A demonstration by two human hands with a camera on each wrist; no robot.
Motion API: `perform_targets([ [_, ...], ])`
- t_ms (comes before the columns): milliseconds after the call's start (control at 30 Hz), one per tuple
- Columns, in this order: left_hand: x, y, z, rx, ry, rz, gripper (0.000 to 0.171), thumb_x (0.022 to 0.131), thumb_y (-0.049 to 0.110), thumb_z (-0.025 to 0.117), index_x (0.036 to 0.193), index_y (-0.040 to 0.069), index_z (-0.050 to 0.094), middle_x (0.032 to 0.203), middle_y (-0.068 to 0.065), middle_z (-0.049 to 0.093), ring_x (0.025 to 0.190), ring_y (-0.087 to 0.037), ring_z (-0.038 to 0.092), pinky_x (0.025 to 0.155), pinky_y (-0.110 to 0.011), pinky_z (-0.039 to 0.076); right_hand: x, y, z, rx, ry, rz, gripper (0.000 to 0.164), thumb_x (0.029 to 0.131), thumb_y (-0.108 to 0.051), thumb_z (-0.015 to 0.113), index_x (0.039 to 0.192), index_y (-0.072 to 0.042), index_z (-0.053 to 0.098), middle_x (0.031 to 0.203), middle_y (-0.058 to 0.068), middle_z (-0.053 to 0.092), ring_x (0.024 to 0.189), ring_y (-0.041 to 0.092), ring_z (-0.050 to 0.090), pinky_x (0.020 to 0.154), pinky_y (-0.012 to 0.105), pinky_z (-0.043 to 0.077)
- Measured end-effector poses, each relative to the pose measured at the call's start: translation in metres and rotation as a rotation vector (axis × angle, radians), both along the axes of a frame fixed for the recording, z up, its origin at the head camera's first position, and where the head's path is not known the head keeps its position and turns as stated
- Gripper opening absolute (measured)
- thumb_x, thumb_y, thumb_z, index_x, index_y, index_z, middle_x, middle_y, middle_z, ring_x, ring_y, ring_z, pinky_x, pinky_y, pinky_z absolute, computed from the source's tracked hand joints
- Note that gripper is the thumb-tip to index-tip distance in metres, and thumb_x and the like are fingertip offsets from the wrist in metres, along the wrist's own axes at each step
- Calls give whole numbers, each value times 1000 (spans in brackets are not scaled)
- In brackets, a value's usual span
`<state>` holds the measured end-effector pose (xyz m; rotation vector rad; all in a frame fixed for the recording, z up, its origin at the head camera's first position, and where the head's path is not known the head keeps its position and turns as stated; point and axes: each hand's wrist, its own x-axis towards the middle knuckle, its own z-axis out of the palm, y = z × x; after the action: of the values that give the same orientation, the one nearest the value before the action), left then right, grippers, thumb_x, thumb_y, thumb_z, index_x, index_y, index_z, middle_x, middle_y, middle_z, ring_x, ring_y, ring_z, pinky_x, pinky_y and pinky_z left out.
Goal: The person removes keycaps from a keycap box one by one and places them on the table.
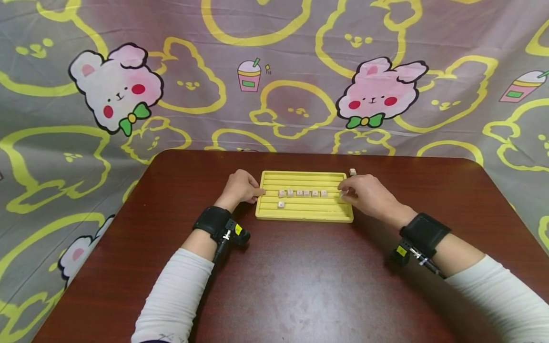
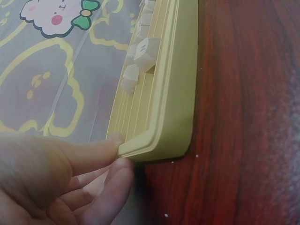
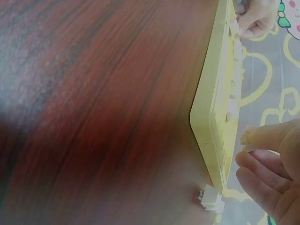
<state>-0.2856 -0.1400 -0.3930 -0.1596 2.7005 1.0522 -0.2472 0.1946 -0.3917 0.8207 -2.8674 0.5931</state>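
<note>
A yellow ridged tray (image 1: 304,219) lies on the table, its left edge pinched between the thumb and fingers of my left hand (image 1: 242,186). Several white keycaps (image 1: 306,193) stand in a row along a middle groove. One lone keycap (image 1: 280,205) sits in a groove nearer to me; the left wrist view shows a keycap marked N (image 2: 146,50). Over the tray's right end, my right hand (image 1: 371,194) pinches another small pale keycap (image 3: 246,138) between thumb and fingertips. Its face is too small to read.
Another keycap (image 1: 352,172) lies on the dark reddish wooden table (image 1: 300,276) just outside the tray's far right corner. A patterned cloth (image 1: 291,66) hangs behind the table. Both wrists wear black camera straps (image 1: 212,223).
</note>
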Motion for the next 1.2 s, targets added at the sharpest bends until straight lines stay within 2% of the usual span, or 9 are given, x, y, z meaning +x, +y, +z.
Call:
perform_targets([
  [400,-3,0,0,-12,15,-1,25,84,17,80,96,-3,73,86,-15,69,53,-9,65,57,-24,60,0,9,1,9,-22,-27,21,87,-9,74,108,-5,73,101,8,73,89,19,70,78,39,61],
  [700,-3,0,0,2,7,-5,27,85,17,79,101,-4,72,99,-20,70,56,-9,66,60,-25,61,0,15,-2,39,-25,-63,19,88,-11,74,106,-6,74,99,8,74,88,19,70,77,38,60],
  [1000,-3,-1,-2,9,18,-16,27,85,16,79,101,-4,72,99,-20,71,57,-9,67,58,-24,61,2,24,-2,30,34,-53,14,86,-9,75,100,-7,76,93,5,72,84,18,69,75,37,60],
  [1200,-3,-1,-3,11,7,-7,27,84,16,79,101,-4,72,103,-21,70,57,-10,67,58,-24,61,5,29,-3,39,56,-54,16,86,-10,76,102,-7,77,96,6,73,85,18,68,74,38,60],
])
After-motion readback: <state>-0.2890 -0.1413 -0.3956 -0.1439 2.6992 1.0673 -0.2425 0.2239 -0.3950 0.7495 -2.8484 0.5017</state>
